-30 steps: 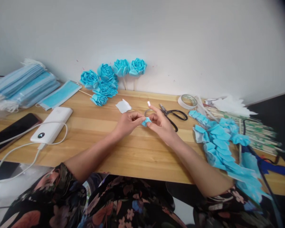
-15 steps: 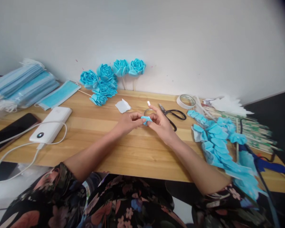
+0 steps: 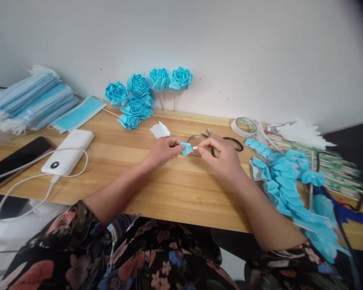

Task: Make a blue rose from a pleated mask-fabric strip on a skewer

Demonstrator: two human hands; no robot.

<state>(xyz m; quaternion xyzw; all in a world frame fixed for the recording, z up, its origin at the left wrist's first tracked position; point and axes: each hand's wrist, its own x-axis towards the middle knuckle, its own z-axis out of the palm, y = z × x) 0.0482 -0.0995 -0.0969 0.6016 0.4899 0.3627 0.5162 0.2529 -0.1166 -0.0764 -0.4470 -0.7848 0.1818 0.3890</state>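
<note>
My left hand (image 3: 167, 152) is closed in a pinch on a small folded blue petal (image 3: 186, 148) that looks like mask fabric. Just to its right, my right hand (image 3: 219, 154) pinches a small white strip (image 3: 195, 148), perhaps tape, its end pointing at the petal. A narrow gap separates the two hands. Behind them lies a thin round ring (image 3: 191, 139), partly covered. Black-handled scissors (image 3: 236, 143) rest beyond my right hand, which hides some of them. A scrap of white cloth (image 3: 160, 130) is on the table above my left hand.
Blue fabric flowers (image 3: 139, 90) stand against the wall. Face masks (image 3: 36, 100), a phone (image 3: 21, 161) and a cabled white power bank (image 3: 68, 152) occupy the left. A tape roll (image 3: 234, 128), blue fabric pieces (image 3: 286, 177), green-marked sticks (image 3: 340, 173) and a blue-handled tool (image 3: 353, 215) are at right.
My right hand has drawn away from the petal to the right. The white strip, earlier on its raised fingertip, is now pinched between its fingers. My left hand still holds the petal.
</note>
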